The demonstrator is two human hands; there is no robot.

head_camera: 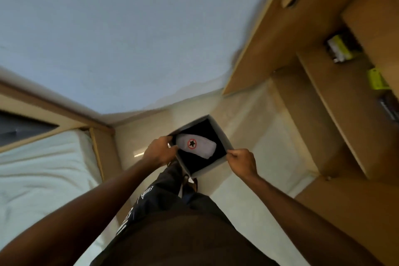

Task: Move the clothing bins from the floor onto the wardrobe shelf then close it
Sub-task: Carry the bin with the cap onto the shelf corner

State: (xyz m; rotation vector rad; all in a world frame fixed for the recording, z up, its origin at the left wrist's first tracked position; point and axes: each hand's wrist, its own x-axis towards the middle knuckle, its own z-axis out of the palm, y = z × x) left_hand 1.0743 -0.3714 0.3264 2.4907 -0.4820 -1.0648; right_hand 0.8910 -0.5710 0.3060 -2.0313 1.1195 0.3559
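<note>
A grey fabric clothing bin [218,131] with a dark inside sits low in front of my legs, over the pale floor. Inside it lies a folded white garment [197,145] with a red-ringed black star. My left hand [160,150] grips the bin's left rim. My right hand [241,161] pinches its right corner. The open wooden wardrobe [336,101] stands to the right, its shelves facing me. I cannot tell whether the bin rests on the floor or is lifted.
A bed with a pale sheet [43,170] and wooden frame fills the left. The open wardrobe door [278,24] juts out at upper right. Yellow-green items [341,48] lie on a wardrobe shelf. A narrow strip of floor [265,136] runs between bed and wardrobe.
</note>
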